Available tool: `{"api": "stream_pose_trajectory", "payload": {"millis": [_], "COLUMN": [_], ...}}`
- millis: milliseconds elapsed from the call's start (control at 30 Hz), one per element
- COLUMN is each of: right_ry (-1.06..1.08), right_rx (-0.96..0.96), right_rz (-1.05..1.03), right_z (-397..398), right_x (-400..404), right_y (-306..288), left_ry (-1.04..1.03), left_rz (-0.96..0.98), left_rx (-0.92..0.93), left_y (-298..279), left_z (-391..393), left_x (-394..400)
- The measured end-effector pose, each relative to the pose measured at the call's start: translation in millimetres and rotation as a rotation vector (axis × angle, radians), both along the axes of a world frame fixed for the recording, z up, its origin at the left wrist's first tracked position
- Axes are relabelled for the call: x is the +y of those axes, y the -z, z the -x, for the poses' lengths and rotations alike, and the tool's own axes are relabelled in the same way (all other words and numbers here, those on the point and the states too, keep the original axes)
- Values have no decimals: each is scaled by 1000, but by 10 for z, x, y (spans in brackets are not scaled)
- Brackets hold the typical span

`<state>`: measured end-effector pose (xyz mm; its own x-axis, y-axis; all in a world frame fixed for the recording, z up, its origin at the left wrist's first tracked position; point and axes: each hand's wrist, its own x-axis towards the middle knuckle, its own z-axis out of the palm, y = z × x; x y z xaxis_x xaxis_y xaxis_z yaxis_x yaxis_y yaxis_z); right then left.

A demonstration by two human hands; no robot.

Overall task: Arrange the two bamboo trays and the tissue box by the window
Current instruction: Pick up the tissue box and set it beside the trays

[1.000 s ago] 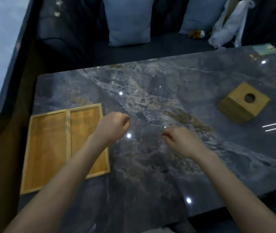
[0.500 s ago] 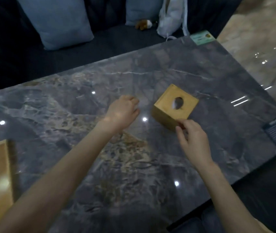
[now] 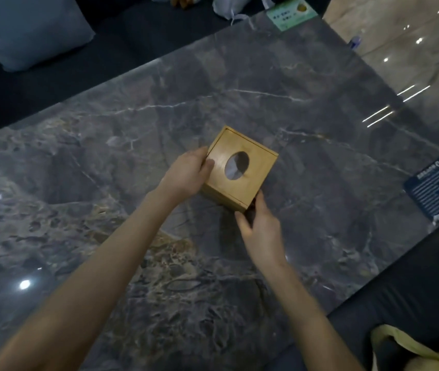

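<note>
From the head camera, the tissue box (image 3: 239, 168) is sitting mid-table (image 3: 320, 129). The left hand (image 3: 186, 175) is closing around its left side, thumb on top, and the right hand (image 3: 261, 228) is cupping its near corner. Squeezing opposite faces evenly and lifting level should be keeping it from slipping.

Before me lies a grey marble table (image 3: 279, 84), glossy, with ceiling lights mirrored in it as bright spots. Beyond its far edge runs a dark sofa (image 3: 138, 41) with a pale blue cushion (image 3: 28, 30). To my right shines a beige polished floor (image 3: 405, 28).
</note>
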<state>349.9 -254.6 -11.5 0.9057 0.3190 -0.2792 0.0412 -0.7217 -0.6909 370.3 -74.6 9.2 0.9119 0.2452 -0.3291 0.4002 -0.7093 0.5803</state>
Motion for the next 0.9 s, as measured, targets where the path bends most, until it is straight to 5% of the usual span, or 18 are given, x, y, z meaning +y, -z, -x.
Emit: {"api": "stream_pose_trajectory", "payload": {"millis": [500, 900], "right_ry": [-114, -340], "right_rx": [-24, -11], "right_rz": [-124, -309], "right_z": [252, 1122], "right_x": [130, 714], "right_y": [-251, -839], "left_ry": [-142, -410], "left_rz": [97, 13], "left_rx": [-113, -310], "left_y": [-255, -966], "left_z": [390, 1814], "left_x": [212, 648]}}
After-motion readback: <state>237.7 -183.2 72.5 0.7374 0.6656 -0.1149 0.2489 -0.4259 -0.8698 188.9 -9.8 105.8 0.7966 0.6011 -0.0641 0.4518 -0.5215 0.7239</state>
